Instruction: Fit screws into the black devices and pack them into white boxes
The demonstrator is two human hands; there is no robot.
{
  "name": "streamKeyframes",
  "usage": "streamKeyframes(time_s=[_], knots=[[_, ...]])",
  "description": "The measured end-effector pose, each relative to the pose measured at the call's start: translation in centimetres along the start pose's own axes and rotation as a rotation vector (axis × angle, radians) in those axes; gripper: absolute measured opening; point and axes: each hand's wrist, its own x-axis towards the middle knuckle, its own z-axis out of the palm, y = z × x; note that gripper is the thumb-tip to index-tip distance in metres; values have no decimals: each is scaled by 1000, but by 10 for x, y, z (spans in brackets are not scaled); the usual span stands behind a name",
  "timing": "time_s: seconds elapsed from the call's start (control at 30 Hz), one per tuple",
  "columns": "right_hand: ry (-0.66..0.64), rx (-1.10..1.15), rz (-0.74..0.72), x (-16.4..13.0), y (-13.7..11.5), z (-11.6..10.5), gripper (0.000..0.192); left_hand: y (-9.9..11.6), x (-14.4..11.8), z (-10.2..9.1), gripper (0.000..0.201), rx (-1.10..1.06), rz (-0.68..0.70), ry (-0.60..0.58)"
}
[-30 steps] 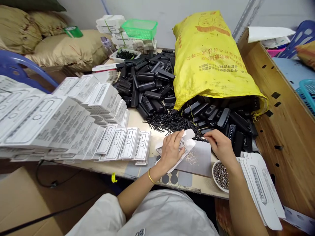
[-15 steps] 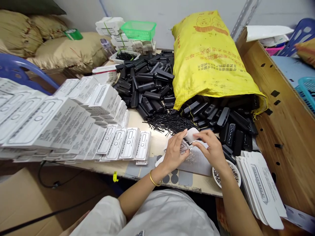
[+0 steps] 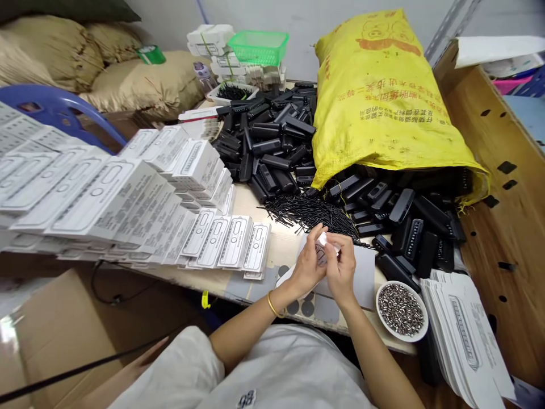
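Between my two hands is a small white printed carton [image 3: 321, 254], mostly covered by fingers. My left hand [image 3: 307, 262] wraps its outer side. My right hand [image 3: 342, 268] is closed over the other end, its thumb and fingers pressing at the white flap [image 3: 323, 239]. What is inside the carton is hidden. Beneath the hands lies a grey sheet [image 3: 363, 271]. Just beyond them, a heap of thin black rods [image 3: 317, 215] spreads over the table. To the right stands a white bowl [image 3: 378, 315] full of small shiny metal pieces [image 3: 401, 308].
Stacked printed cartons [image 3: 114, 193] fill the left side. Black plastic cases [image 3: 266, 133] are heaped behind, and more spill from a yellow sack [image 3: 383, 113]. Flat unfolded cartons [image 3: 464, 335] lie at the right, by a wooden panel [image 3: 489, 193]. A green basket [image 3: 259, 48] sits at the back.
My right hand has moved left and closed in on the carton. The flap that stood raised is now folded down under its fingers. The whole bowl of metal pieces has come into sight.
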Motion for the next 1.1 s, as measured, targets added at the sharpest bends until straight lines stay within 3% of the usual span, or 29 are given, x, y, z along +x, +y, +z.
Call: streamKeyframes(time_s=[0.1, 0.27, 0.4, 0.53, 0.63, 0.7, 0.77, 0.87, 0.97, 1.03, 1.1], knots=[[24, 21, 41, 4, 4, 0, 16, -1, 1, 0, 74, 8, -25, -22], [-12, -52, -159, -11, 14, 8, 25, 0, 4, 2, 59, 35, -6, 10], [-83, -72, -78, -20, 15, -4, 36, 14, 14, -14, 55, 165, -90, -14], [-21, -158, 115, -24, 17, -61, 33, 22, 24, -70, 53, 520, -290, 81], [63, -331, 193, -34, 27, -120, 26, 10, 25, -111, 52, 750, -233, 170], [27, -464, 244, -46, 38, -152, 28, -2, 26, -118, 52, 835, -175, 228], [-73, -602, 212, -58, 53, -171, 33, -9, 31, -102, 51, 825, -104, 233], [-160, -746, 137, -71, 72, -180, 44, -10, 48, -41, 42, 653, 18, 37], [-136, -764, 126, -75, 81, -177, 47, -1, 71, 37, 35, 604, 79, -271], [-91, -703, 156, -76, 80, -176, 44, 6, 84, 78, 32, 629, 82, -302], [-10, -589, 274, -75, 75, -176, 40, 11, 92, 103, 28, 673, 75, -306]])
